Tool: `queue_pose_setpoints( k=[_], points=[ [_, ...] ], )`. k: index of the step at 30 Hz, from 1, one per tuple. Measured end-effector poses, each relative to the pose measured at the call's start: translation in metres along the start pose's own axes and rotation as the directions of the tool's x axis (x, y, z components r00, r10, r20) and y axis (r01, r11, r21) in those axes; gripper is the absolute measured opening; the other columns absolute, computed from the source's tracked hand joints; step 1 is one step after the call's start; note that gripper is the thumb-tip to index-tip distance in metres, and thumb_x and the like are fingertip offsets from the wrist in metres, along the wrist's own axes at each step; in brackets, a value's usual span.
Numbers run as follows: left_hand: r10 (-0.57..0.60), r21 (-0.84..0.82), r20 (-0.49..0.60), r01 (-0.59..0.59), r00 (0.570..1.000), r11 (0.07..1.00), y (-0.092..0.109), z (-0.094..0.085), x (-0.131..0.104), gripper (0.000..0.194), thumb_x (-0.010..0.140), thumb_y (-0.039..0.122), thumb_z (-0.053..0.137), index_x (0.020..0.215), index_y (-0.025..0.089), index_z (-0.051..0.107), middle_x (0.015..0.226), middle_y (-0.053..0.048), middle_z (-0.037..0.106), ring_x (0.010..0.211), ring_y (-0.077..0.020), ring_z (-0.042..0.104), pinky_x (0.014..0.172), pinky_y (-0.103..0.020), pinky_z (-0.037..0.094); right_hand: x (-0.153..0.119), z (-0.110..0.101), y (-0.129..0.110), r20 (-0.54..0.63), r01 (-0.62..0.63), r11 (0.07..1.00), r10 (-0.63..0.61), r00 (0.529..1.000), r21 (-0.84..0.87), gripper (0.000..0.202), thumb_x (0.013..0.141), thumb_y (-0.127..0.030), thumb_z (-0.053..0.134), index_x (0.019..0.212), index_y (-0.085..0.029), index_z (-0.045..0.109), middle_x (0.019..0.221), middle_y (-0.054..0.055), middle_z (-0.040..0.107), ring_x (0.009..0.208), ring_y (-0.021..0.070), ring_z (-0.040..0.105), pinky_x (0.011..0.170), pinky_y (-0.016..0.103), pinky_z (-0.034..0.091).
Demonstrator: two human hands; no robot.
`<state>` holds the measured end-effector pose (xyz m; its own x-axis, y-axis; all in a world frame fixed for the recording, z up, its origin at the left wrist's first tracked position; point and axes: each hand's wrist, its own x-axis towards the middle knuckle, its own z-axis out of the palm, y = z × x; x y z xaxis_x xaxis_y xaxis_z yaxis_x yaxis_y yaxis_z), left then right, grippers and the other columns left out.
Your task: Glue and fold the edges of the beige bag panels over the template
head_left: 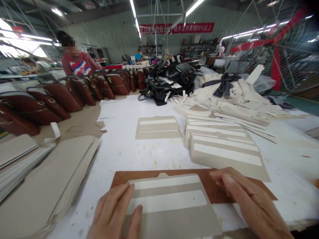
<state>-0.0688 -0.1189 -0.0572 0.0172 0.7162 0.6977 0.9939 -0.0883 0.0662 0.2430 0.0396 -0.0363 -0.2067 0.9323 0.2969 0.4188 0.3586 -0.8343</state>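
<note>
A beige panel with two white strips (171, 219) lies in front of me, its notched top edge overlapping a brown leather piece (211, 189). My left hand (116, 210) rests on the panel's left side, fingers spread and thumb apart. Over the right part of the leather is my right hand (245, 199), its fingers bent together near the leather's upper edge. Whether those fingertips pinch anything is hidden. Just beyond the right hand sits a fanned stack of similar beige panels (226, 166). One more panel pair (158, 134) lies farther back on the white tabletop (119, 142).
Stacked beige boards (50, 179) lie at the left. Brown bags (62, 94) stand in rows behind them, near a co-worker (77, 63). Black bags (171, 76) and a heap of beige scraps (231, 99) fill the back. A large fan (276, 46) stands at right.
</note>
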Motion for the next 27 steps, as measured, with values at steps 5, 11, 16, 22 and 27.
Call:
queue_pose_setpoints(
  k=[5, 11, 16, 22, 27],
  points=[
    [0.143, 0.148, 0.1, -0.157, 0.985, 0.977, 0.009, 0.025, -0.001, 0.055, 0.099, 0.054, 0.057, 0.136, 0.013, 0.061, 0.134, -0.013, 0.068, 0.122, -0.0309, 0.059, 0.098, -0.042, 0.053, -0.009, 0.028, 0.004, 0.147, 0.565, 0.725, -0.557, 0.817, -0.394, 0.029, 0.105, -0.036, 0.054, 0.116, -0.02, 0.076, 0.108, 0.009, 0.07, 0.101, 0.0223, 0.067, 0.087, 0.035, 0.061],
    [0.168, 0.23, 0.142, -0.198, 0.975, 0.953, 0.01, 0.031, -0.005, 0.065, 0.095, 0.065, 0.058, 0.133, 0.013, 0.064, 0.128, -0.012, 0.072, 0.111, -0.0286, 0.063, 0.091, -0.04, 0.05, -0.021, 0.03, 0.015, 0.188, 0.613, 0.556, -0.635, 0.749, -0.561, 0.037, 0.108, -0.038, 0.048, 0.125, -0.015, 0.071, 0.11, 0.013, 0.064, 0.098, 0.0235, 0.063, 0.079, 0.035, 0.06],
    [0.16, 0.217, 0.147, -0.19, 0.976, 0.958, 0.007, 0.031, -0.008, 0.063, 0.095, 0.063, 0.059, 0.133, 0.014, 0.065, 0.128, -0.011, 0.073, 0.112, -0.0287, 0.063, 0.09, -0.04, 0.05, -0.02, 0.03, 0.01, 0.219, 0.635, 0.49, -0.662, 0.717, -0.597, 0.039, 0.109, -0.035, 0.043, 0.121, -0.011, 0.073, 0.106, 0.013, 0.065, 0.093, 0.0228, 0.062, 0.076, 0.033, 0.059],
    [0.118, 0.14, 0.137, -0.137, 0.983, 0.981, 0.003, 0.035, -0.013, 0.061, 0.093, 0.063, 0.064, 0.137, 0.021, 0.063, 0.127, -0.009, 0.073, 0.112, -0.0287, 0.065, 0.089, -0.039, 0.052, -0.018, 0.029, 0.011, 0.274, 0.647, 0.462, -0.643, 0.715, -0.606, 0.04, 0.109, -0.032, 0.043, 0.122, -0.009, 0.073, 0.104, 0.014, 0.067, 0.093, 0.0227, 0.061, 0.078, 0.034, 0.058],
    [0.086, 0.137, 0.169, -0.109, 0.982, 0.984, 0.001, 0.035, -0.016, 0.056, 0.094, 0.062, 0.063, 0.136, 0.025, 0.065, 0.127, -0.009, 0.074, 0.11, -0.0292, 0.067, 0.089, -0.04, 0.053, -0.017, 0.028, 0.012, 0.316, 0.664, 0.438, -0.634, 0.706, -0.606, 0.039, 0.108, -0.029, 0.044, 0.122, -0.007, 0.073, 0.102, 0.014, 0.069, 0.093, 0.0237, 0.062, 0.077, 0.035, 0.058]
  ],
)
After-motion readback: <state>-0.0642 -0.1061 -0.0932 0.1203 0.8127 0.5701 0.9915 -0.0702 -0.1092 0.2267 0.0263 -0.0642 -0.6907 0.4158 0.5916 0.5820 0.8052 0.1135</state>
